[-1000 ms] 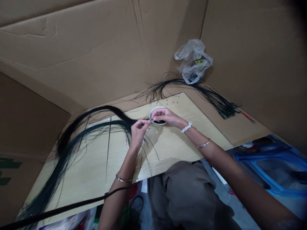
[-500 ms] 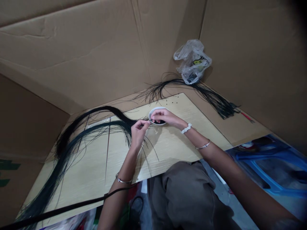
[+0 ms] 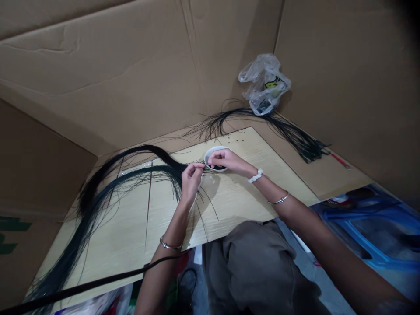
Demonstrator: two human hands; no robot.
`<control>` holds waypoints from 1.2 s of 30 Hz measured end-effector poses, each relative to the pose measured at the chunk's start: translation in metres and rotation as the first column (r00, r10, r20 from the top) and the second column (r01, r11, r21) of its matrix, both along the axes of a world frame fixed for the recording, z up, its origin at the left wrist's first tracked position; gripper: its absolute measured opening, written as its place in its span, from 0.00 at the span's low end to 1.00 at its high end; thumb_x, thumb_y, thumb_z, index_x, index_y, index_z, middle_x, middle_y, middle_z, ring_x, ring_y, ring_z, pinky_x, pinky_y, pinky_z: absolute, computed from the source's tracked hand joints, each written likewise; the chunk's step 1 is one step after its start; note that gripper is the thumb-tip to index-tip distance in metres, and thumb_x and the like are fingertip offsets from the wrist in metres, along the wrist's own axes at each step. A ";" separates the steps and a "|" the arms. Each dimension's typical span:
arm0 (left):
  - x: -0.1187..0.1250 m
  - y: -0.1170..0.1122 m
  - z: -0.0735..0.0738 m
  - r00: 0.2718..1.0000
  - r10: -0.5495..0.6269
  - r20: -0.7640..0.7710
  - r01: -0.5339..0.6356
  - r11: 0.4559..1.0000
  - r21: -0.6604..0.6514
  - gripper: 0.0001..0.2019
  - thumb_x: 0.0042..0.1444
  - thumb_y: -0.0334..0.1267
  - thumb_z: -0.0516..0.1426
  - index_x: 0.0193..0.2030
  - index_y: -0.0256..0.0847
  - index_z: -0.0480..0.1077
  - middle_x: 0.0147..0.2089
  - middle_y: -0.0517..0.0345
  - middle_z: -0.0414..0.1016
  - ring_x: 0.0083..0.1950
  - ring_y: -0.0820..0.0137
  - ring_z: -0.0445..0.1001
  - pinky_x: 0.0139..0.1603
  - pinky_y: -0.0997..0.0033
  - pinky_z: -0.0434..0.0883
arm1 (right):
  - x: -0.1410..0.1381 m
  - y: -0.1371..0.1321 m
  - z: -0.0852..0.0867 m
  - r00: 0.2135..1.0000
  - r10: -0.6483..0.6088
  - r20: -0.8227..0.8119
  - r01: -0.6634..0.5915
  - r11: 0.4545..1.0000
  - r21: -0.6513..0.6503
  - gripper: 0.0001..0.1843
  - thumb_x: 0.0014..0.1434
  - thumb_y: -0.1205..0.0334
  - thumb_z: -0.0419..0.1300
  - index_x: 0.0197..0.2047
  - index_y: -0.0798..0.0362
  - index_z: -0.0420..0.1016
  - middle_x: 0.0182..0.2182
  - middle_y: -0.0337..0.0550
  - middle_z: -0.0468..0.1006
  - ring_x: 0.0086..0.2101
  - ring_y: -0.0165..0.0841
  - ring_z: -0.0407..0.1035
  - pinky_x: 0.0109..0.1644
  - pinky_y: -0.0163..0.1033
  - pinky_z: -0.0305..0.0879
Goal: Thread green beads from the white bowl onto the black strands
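Note:
My left hand (image 3: 192,180) is closed in a pinch at the right end of a bundle of long, thin dark strands, beside the bowl. Thin strand tips stick out past its fingers toward the rim. The fingers of my right hand (image 3: 226,159) are pressed together inside a small white bowl (image 3: 207,155) with dark contents too small to name. What those fingertips hold, if anything, is hidden. From my left hand a black strand bundle (image 3: 134,151) and a dark green strand bundle (image 3: 108,185) curve away over the board to the left.
A pale wooden board (image 3: 249,192) lies under the work. Another dark strand bundle (image 3: 285,127), a red-handled tool (image 3: 339,160) and a clear plastic bag (image 3: 265,87) lie behind it. Cardboard walls (image 3: 138,74) surround the board. A black strap (image 3: 108,280) crosses the front left.
My right hand has dipped slightly within the bowl, its fingertips moving a little away from my left hand's. My left hand keeps its pinch almost in place.

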State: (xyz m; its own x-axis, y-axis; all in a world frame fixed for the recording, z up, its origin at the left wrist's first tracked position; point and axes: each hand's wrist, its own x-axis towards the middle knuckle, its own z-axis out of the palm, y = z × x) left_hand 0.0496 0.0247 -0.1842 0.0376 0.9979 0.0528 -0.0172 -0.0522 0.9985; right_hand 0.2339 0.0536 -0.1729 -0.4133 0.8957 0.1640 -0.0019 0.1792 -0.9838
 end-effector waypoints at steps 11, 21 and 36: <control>-0.001 0.002 0.002 0.984 -0.149 0.098 0.156 0.986 -0.061 0.16 0.55 0.46 0.56 0.36 0.34 0.77 0.31 0.57 0.69 0.18 0.83 0.48 0.19 0.77 0.40 | 0.003 0.007 -0.007 1.000 -0.009 -0.003 0.009 0.999 0.038 0.09 0.54 0.60 0.63 0.29 0.59 0.77 0.29 0.42 0.77 0.31 0.27 0.68 0.38 0.34 0.60; -0.002 0.006 -0.003 0.981 -0.120 0.151 0.142 0.979 -0.147 0.16 0.47 0.46 0.66 0.37 0.35 0.77 0.29 0.62 0.68 0.17 0.86 0.49 0.17 0.78 0.42 | 0.007 0.009 -0.005 0.957 -0.214 0.196 0.169 0.960 0.222 0.16 0.65 0.56 0.55 0.34 0.59 0.77 0.35 0.45 0.78 0.36 0.31 0.68 0.46 0.38 0.63; -0.004 0.009 -0.005 0.968 -0.119 0.220 0.164 0.967 -0.196 0.12 0.49 0.41 0.66 0.36 0.34 0.77 0.33 0.59 0.72 0.17 0.86 0.51 0.18 0.78 0.41 | 0.009 0.015 -0.010 0.408 -0.437 0.802 0.033 0.885 0.465 0.09 0.60 0.67 0.61 0.36 0.51 0.84 0.42 0.50 0.79 0.50 0.47 0.60 0.53 0.48 0.52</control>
State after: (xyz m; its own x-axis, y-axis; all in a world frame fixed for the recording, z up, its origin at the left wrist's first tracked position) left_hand 0.0454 0.0333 -0.1894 0.1897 0.9723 -0.1369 -0.2145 0.1771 0.9605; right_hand 0.2431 0.0682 -0.1832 -0.2889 0.9460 0.1469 0.9029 0.3203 -0.2867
